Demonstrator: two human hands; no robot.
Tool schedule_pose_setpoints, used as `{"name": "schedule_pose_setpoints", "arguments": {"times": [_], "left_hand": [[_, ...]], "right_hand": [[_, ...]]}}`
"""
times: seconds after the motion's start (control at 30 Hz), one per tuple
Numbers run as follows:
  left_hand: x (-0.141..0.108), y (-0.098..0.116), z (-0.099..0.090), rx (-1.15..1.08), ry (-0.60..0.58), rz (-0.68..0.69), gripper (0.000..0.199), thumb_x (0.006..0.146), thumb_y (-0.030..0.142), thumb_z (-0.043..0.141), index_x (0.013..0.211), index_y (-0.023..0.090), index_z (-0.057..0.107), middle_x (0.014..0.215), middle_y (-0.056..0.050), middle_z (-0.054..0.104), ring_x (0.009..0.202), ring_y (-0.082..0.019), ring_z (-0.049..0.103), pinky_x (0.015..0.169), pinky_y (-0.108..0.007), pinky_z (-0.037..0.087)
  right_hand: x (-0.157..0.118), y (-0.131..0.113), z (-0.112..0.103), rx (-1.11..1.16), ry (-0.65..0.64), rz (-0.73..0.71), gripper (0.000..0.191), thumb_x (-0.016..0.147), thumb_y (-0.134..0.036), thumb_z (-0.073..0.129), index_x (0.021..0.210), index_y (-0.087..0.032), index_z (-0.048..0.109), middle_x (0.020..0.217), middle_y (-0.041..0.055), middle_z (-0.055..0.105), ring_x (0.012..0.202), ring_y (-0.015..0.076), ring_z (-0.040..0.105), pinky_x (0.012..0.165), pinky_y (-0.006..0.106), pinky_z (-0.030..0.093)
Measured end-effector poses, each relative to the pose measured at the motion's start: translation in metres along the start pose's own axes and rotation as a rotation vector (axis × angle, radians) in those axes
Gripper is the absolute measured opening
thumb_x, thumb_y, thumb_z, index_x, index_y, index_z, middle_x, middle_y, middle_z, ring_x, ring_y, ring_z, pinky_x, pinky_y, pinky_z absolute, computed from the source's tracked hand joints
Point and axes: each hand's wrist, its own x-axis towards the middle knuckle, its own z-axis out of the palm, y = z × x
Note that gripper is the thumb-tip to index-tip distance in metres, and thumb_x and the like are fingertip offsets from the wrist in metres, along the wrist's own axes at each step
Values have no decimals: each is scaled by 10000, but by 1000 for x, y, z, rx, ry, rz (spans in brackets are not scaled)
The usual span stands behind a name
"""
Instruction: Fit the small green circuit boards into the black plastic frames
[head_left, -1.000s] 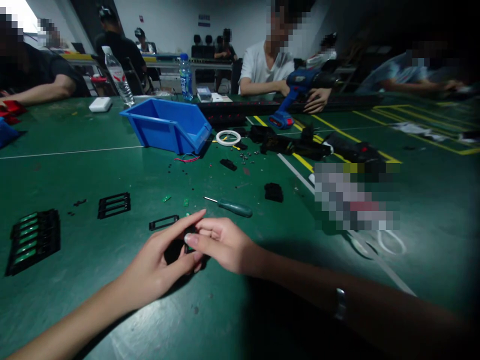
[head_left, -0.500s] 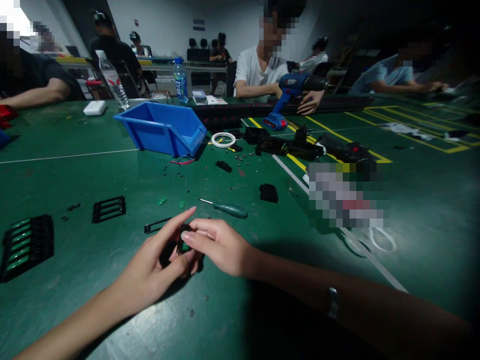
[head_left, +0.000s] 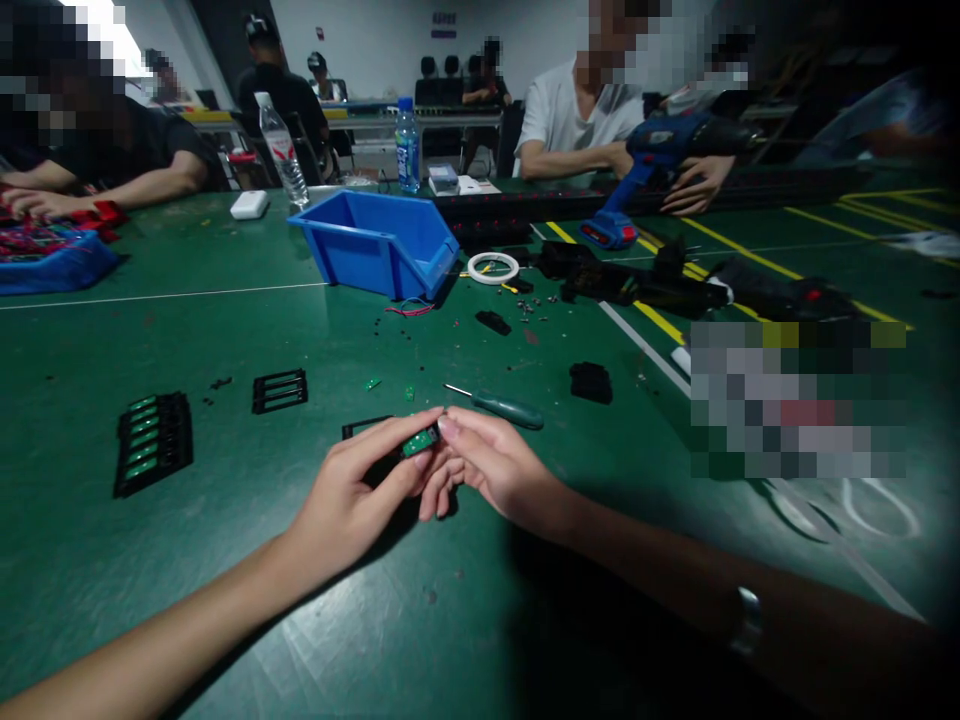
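Observation:
Between my hands is a small green circuit board (head_left: pixel 418 441) with black plastic at its end, its green face partly showing. My left hand (head_left: pixel 352 475) grips it between thumb and fingers. From the other side, my right hand (head_left: pixel 514 465) pinches its end, thumb on top and fingers curled beneath. Just behind the fingers lies a thin black frame (head_left: pixel 358 428), partly hidden by my left hand. A green-handled screwdriver (head_left: pixel 506 409) rests beyond my right hand. Two tiny green pieces, one a chip (head_left: pixel 409 393), lie past the fingertips.
At left are a black rack (head_left: pixel 174 440) with several green boards and a slotted black frame (head_left: pixel 280 391). Farther back stand a blue bin (head_left: pixel 367 250), a white tape ring (head_left: pixel 493 268), bottles and a blue power drill (head_left: pixel 637 180). A black part (head_left: pixel 590 382) lies right. People sit around.
The view has swung left, so things on the table appear farther right. The piece in my hands has turned, showing more of its green face, and my right fingers have shifted to its end.

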Motion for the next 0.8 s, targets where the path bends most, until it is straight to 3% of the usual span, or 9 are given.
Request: {"name": "schedule_pose_setpoints", "arguments": {"times": [0.13, 0.27, 0.37, 0.47, 0.8], "left_hand": [[-1, 1, 2, 52, 90, 5, 357, 975, 225, 620, 1329, 254, 654, 1222, -49, 739, 1037, -178, 706, 900, -269, 537], [-2, 1, 1, 129, 191, 5, 317, 954, 211, 647, 1269, 233, 675, 1046, -26, 741, 852, -133, 673, 775, -242, 516], [-1, 2, 0, 167, 176, 53, 296, 948, 199, 653, 1239, 233, 694, 929, -7, 718, 784, -117, 629, 715, -231, 491], [0, 2, 0, 167, 156, 64, 299, 953, 183, 643, 1245, 218, 693, 973, -22, 728, 827, -122, 634, 728, -233, 488], [2, 0, 1, 144, 154, 15, 323, 953, 221, 670, 1274, 235, 690, 891, 6, 677, 765, -100, 573, 675, -215, 443]], "right_hand": [[0, -1, 1, -1, 21, -6, 330, 1036, -477, 486, 973, -160, 556, 766, 57, 736, 614, 152, 731, 550, 220, 532], [0, -2, -1, 55, 132, -53, 276, 1018, -452, 532, 1058, -181, 565, 678, 8, 709, 516, 130, 665, 496, 212, 489], [-1, -4, -2, 105, 166, -91, 241, 998, -410, 577, 1021, -172, 603, 602, -17, 658, 451, 105, 579, 448, 198, 441], [-2, -7, -3, 140, 157, -95, 232, 974, -388, 614, 1004, -159, 638, 573, -23, 623, 441, 94, 527, 430, 192, 411], [-2, -9, -2, 171, 110, -59, 281, 950, -378, 628, 1062, -125, 678, 594, 6, 643, 466, 117, 543, 433, 219, 427]]}}
